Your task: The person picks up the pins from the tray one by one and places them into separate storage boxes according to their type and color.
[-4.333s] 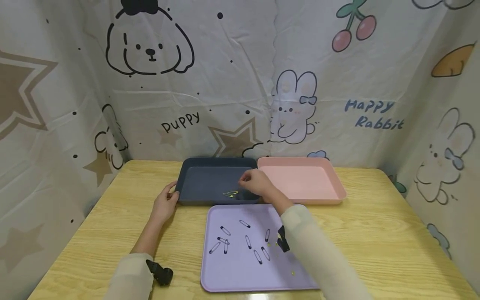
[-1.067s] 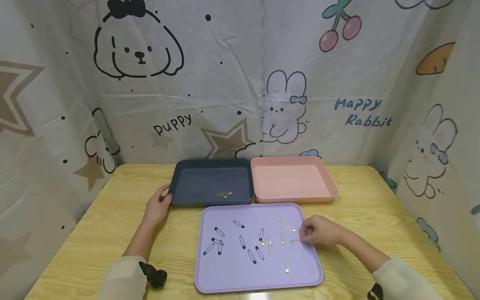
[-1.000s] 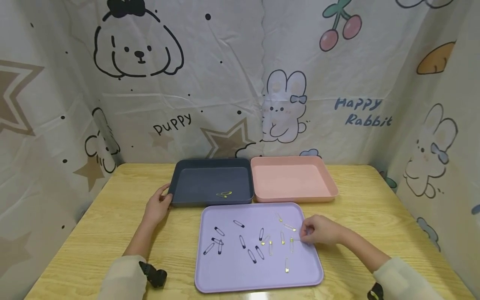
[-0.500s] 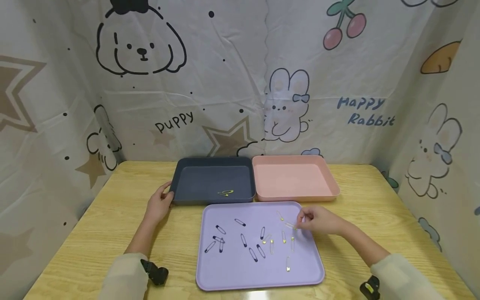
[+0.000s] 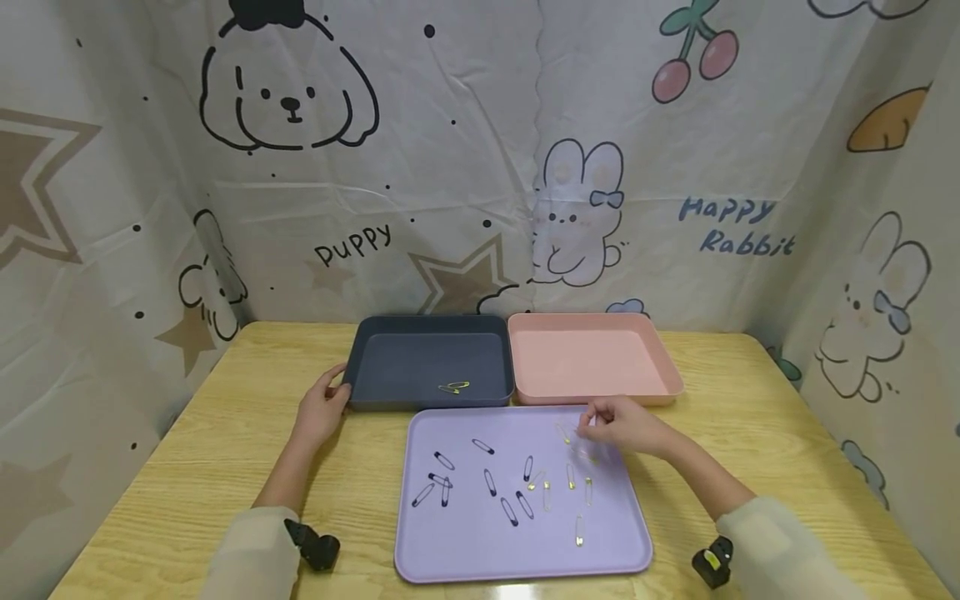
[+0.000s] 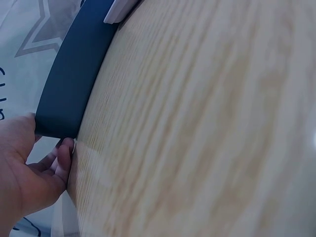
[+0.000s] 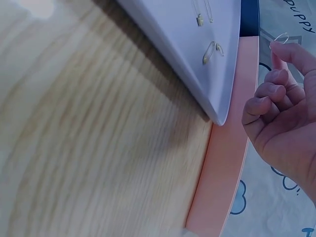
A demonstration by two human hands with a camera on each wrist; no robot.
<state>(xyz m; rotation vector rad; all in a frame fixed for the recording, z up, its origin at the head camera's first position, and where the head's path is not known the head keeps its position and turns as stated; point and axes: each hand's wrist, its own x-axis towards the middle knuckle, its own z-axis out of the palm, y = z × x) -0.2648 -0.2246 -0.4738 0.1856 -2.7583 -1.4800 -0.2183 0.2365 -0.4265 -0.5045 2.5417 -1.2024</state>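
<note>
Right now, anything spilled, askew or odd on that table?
Nothing visibly spilled or damaged. Slightly untidy: two black-headed safety pins cross each other on the left part of the lilac tray, whereas most black-headed ones there lie separately.

Light-yellow wood-grain tabletop fills most of frame's lower half. Directly on it, all rect. w/ raised rims: navy tray just below mid-frame, L of ctr.; pink tray close beside it, R of ctr.; lilac tray at lower ctr., just below both.
</note>
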